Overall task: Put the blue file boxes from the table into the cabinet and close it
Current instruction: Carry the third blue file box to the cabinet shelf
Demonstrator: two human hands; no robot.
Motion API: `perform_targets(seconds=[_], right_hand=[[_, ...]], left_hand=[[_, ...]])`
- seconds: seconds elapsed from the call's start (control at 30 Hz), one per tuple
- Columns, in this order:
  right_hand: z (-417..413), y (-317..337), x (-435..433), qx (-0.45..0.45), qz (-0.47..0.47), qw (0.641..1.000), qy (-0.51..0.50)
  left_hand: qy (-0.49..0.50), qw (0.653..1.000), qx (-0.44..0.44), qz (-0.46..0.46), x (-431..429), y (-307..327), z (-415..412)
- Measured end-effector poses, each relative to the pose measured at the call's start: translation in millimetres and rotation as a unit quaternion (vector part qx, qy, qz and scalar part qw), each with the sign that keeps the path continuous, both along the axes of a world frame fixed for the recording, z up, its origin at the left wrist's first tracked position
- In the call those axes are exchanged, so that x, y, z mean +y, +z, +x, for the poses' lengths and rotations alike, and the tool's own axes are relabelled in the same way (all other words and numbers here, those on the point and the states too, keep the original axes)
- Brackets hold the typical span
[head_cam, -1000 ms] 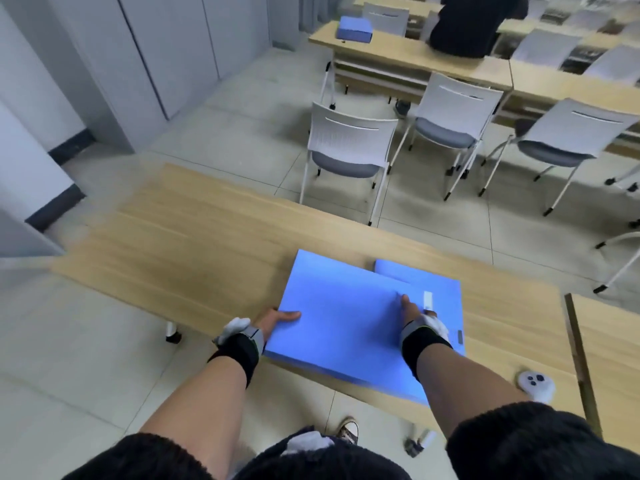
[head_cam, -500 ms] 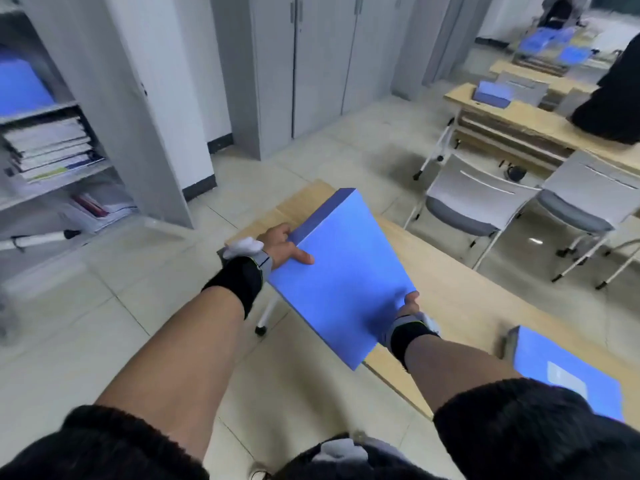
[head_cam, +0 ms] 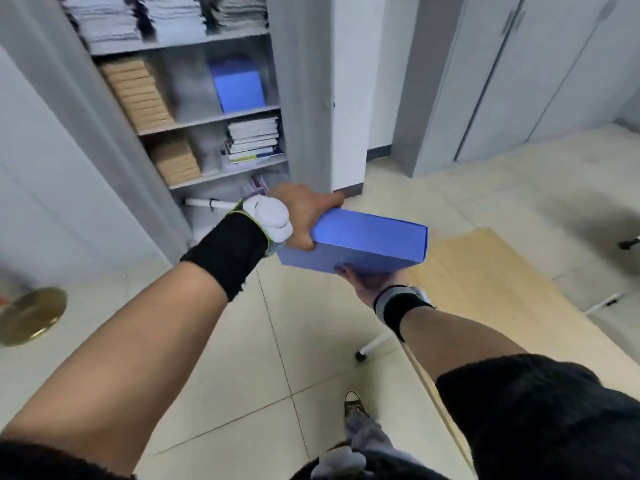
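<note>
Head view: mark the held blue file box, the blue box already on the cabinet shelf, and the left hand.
held blue file box (head_cam: 370, 233): head view, on its top face.
blue box on the shelf (head_cam: 239, 86): head view, on its front face.
left hand (head_cam: 304, 209): head view, on the back of the hand.

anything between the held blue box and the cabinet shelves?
Head view: only the left hand gripping the blue file box overlaps the cabinet; otherwise nothing between.

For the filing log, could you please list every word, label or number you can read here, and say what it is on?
No text is legible.
Blue cardboard file box held in both hands: plain faces, no label showing.
Second blue file box on the grey metal cabinet shelf: plain.
Stacked books one shelf lower: spine markings too blurred to read.
</note>
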State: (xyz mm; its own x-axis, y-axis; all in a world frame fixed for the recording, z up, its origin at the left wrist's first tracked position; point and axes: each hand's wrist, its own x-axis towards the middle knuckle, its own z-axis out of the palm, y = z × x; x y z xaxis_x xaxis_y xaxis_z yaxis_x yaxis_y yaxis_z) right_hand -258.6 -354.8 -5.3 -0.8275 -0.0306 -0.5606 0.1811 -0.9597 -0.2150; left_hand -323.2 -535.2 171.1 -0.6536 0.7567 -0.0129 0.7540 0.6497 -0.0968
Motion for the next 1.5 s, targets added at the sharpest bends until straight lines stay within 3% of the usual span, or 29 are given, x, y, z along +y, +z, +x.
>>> perform_targets(seconds=[0.23, 0.43, 0.6, 0.73, 0.83, 0.9, 0.97, 1.07, 1.13, 1.17, 1.23, 1.33, 1.37, 1.5], right_hand=[[-114.2, 3.6, -33.8, -0.004, 0.071, 0.98, 0.186], [-200.8, -16.4, -49.5, -0.053, 0.174, 0.958, 0.219], [-274.6, -27.5, -67.5, -0.014, 0.175, 0.958, 0.225], [-339.1, -40.6, -77.5, -0.003, 0.188, 0.959, 0.213], [-387.8, -41.6, -82.7, -0.008, 0.211, 0.953, 0.217], [-418.0, -36.8, -90.6, -0.021, 0.234, 0.948, 0.216], [-455.0, -32.0, -97.7, -0.025, 0.245, 0.947, 0.204], [-502.4, -26.0, -102.3, -0.02, 0.23, 0.957, 0.174], [-536.6, -26.9, -97.8, -0.011, 0.221, 0.961, 0.167], [-552.6, -28.4, -95.9, -0.005, 0.217, 0.962, 0.166], [-594.0, -29.8, -96.1, 0.009, 0.203, 0.961, 0.189], [-653.5, -28.6, -102.6, 0.032, 0.219, 0.945, 0.242], [-683.6, -29.8, -107.6, 0.03, 0.239, 0.935, 0.262], [-778.6, -15.2, -139.2, 0.074, 0.305, 0.911, 0.268]], left_hand=[[0.068, 0.996, -0.005, -0.052, -57.8, -23.6, -80.2], [0.14, 0.987, -0.025, -0.069, -106.9, -59.6, -128.5], [0.204, 0.977, -0.059, 0.024, -153.5, -102.1, -184.7], [0.238, 0.955, -0.177, -0.008, -181.5, -118.6, -260.1], [0.315, 0.882, -0.34, 0.089, -198.5, -130.9, -318.7], [0.341, 0.798, -0.442, 0.229, -213.8, -140.9, -361.8], [0.391, 0.708, -0.474, 0.347, -228.2, -150.7, -408.8], [0.53, 0.484, -0.517, 0.466, -241.9, -173.9, -463.5], [0.54, 0.405, -0.565, 0.475, -249.4, -188.9, -498.5], [0.525, 0.386, -0.589, 0.477, -249.0, -192.4, -514.6], [0.498, 0.403, -0.605, 0.474, -244.0, -197.3, -558.7], [0.48, 0.471, -0.613, 0.415, -222.5, -193.9, -612.5], [0.495, 0.478, -0.602, 0.405, -216.4, -197.7, -635.8], [0.549, 0.453, -0.519, 0.474, -213.7, -207.6, -704.9]])
